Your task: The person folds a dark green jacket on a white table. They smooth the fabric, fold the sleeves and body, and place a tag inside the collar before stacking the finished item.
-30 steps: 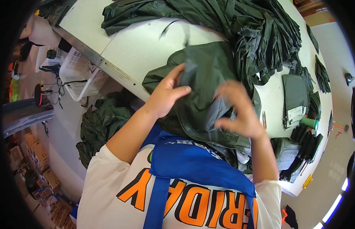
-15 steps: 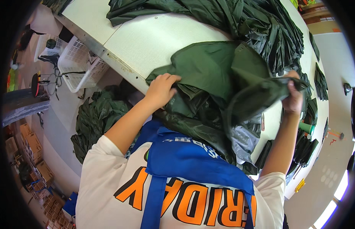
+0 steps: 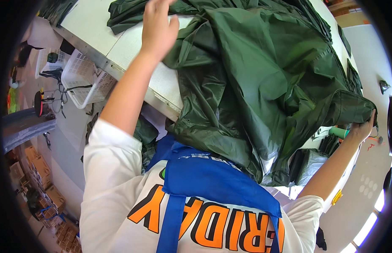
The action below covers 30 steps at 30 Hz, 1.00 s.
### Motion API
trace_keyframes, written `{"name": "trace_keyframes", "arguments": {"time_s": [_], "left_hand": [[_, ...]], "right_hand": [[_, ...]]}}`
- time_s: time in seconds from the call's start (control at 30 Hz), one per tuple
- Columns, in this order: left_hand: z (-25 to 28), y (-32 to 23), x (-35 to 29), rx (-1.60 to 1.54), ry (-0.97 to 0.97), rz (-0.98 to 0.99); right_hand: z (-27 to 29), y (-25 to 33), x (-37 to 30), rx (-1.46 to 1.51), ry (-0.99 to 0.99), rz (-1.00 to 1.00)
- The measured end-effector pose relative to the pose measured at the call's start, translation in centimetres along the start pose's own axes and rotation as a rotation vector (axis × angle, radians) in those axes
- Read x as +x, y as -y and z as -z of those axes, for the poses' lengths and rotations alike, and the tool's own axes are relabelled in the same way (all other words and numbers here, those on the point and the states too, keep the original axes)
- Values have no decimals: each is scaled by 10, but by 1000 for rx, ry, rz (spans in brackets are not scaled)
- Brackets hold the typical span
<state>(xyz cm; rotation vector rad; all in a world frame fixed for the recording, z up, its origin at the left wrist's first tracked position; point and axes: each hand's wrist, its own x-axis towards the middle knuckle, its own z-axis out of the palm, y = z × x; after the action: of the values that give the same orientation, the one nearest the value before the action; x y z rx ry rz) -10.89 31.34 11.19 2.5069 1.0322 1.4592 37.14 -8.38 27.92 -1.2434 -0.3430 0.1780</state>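
A dark green rain jacket (image 3: 259, 63) of shiny fabric, with a zip along one edge, lies spread over the table and hangs over its near side against my apron. My right hand (image 3: 364, 127) is closed on the jacket's edge at the far right and holds that part stretched out. Up at the top left, my left hand (image 3: 159, 33) is raised beside the jacket's folded upper left part. Its thumb stands apart from the fingers, which are slightly blurred, and nothing shows in it.
More dark green garments (image 3: 128, 14) lie along the far side of the white table (image 3: 130, 46). White plastic baskets (image 3: 80, 80) stand on the floor to the left. Dark folded pieces (image 3: 308, 164) lie near the right edge, by a green roll (image 3: 338, 132).
The jacket has been opened out from a bunched fold and now covers much more of the table. My left hand moved up and away from it; my right hand moved outward and down with its edge.
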Motion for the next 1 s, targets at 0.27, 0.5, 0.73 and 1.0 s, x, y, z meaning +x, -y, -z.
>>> {"name": "trace_keyframes", "arguments": {"time_s": [0.27, 0.5, 0.73, 1.0], "left_hand": [[-31, -87, -126, -254, 741, 313], [-36, -75, -90, -640, 756, 394], [60, 34, -184, -515, 548, 1191], [55, -16, -129, -572, 148, 1155]], "right_hand": [[-9, -37, -7, -122, 94, -17], [-52, -60, -31, -360, 238, 43], [-1, -55, -15, -298, 196, -56], [-195, -102, -179, -912, 1422, -13]]}}
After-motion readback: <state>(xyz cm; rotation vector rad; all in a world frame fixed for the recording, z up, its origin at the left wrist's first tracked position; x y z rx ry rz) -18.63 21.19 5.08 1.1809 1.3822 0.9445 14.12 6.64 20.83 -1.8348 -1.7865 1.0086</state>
